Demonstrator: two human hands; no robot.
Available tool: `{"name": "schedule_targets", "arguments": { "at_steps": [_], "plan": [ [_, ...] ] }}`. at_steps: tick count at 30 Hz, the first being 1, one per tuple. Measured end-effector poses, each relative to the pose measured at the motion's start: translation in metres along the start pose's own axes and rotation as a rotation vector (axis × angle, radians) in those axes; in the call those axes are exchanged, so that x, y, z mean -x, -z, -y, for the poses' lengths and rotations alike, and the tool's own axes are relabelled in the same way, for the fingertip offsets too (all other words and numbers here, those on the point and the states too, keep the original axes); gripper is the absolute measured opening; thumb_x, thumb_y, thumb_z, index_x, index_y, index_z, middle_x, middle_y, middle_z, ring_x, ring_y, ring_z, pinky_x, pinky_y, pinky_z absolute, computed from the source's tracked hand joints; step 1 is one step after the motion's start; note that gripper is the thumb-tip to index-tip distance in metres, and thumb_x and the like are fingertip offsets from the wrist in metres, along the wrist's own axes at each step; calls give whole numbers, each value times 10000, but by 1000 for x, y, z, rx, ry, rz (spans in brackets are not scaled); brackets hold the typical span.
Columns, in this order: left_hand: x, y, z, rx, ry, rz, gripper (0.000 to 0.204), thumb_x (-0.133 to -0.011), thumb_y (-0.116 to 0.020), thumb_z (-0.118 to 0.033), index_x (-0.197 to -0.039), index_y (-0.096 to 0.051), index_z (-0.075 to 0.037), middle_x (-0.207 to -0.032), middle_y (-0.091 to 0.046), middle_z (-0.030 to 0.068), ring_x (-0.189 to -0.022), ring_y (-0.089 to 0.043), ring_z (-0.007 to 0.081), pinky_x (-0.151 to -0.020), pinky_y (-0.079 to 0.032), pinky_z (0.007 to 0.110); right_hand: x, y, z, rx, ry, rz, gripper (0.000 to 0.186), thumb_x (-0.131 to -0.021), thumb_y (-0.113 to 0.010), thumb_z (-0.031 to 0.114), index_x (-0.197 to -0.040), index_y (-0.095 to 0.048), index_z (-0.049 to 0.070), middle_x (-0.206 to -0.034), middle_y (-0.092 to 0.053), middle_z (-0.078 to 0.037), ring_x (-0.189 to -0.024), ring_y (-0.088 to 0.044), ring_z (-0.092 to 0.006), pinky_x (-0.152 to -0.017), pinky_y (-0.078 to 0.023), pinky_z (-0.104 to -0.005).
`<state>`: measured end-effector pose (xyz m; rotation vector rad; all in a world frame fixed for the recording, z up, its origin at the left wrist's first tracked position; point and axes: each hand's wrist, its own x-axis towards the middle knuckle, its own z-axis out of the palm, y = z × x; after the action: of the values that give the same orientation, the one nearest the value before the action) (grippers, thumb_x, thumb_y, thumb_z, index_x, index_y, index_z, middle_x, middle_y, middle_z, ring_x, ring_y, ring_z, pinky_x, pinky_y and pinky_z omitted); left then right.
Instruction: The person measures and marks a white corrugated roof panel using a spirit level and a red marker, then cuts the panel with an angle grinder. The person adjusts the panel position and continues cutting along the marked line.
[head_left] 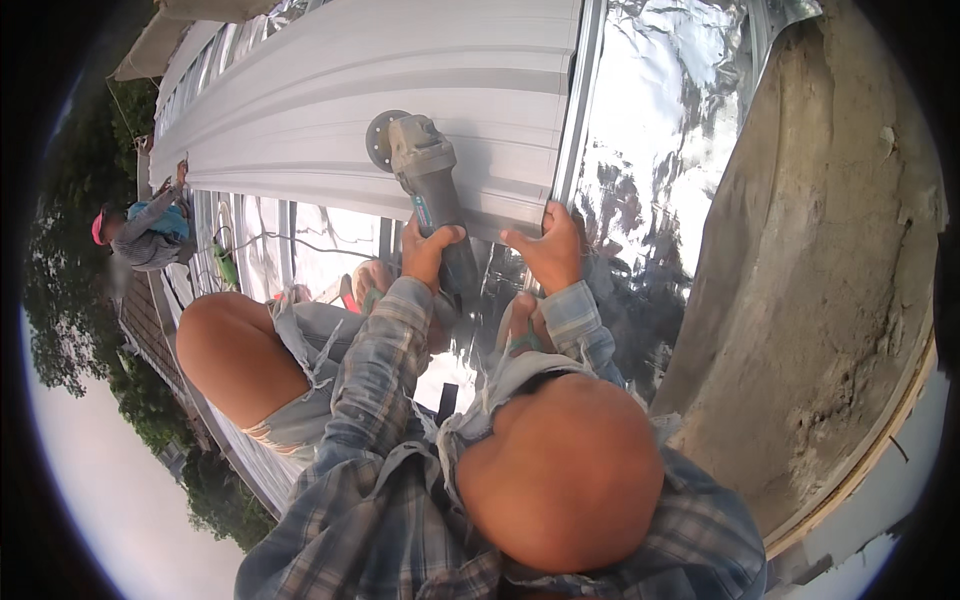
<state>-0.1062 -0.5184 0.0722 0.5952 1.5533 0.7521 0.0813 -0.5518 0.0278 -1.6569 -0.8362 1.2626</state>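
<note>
A grey angle grinder [425,165] with a round disc [379,141] at its head lies over the near edge of a pale ribbed metal roofing sheet [330,110]. My left hand [425,255] is closed at the grinder's body, its thumb across the casing; its other fingers are partly hidden. The tool's rear end hangs past the sheet's edge. To its right, my right hand [555,250] grips the sheet's near right corner, thumb and forefinger at the edge. A dark gap separates my two hands.
Shiny foil insulation [650,140] runs beside the sheet, with a rough concrete wall [820,250] further right. At the far left another person [150,232] reaches to the sheet's other end. A cable [290,237] and a green tool [225,265] lie between us.
</note>
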Motion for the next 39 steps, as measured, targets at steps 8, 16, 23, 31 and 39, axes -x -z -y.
{"name": "schedule_targets", "arguments": {
  "at_steps": [8,16,23,31,39],
  "plan": [
    [-19,11,13,47,-73,20,436,-664,-727,-82,-1076,-606,-9,-903,-613,49,-804,-614,187,-744,-506,328,-7,-8,-10,6,-84,-76,523,-767,-725,-74,-1246,-517,-94,-1077,-719,-205,-1029,-702,-241,-878,-540,-327],
    [-13,5,9,11,-137,-26,478,-641,-741,-90,-1094,-614,-6,-914,-634,67,-793,-620,213,-754,-516,337,-2,1,5,8,-117,-11,484,-781,-727,-85,-1233,-556,-75,-1060,-727,-186,-990,-704,-230,-836,-540,-316],
    [3,3,0,30,-83,-28,469,-647,-738,-80,-1095,-617,-8,-904,-643,64,-776,-631,214,-735,-523,340,8,4,-10,-84,-128,3,490,-778,-722,-101,-1238,-558,-75,-1061,-729,-167,-977,-700,-198,-817,-552,-303],
    [18,-10,11,25,-61,136,461,-668,-746,-85,-1101,-605,-12,-914,-646,59,-788,-626,190,-747,-523,326,24,46,19,-13,-146,-6,481,-764,-716,-115,-1222,-573,-84,-1024,-738,-169,-943,-708,-180,-803,-559,-292],
    [23,-41,11,-18,20,239,467,-684,-750,-90,-1115,-592,-5,-925,-652,58,-811,-632,179,-765,-528,317,21,82,5,-10,-145,-18,503,-771,-724,-81,-1247,-562,-75,-1067,-731,-163,-1002,-695,-192,-870,-532,-308]
  ]
}}
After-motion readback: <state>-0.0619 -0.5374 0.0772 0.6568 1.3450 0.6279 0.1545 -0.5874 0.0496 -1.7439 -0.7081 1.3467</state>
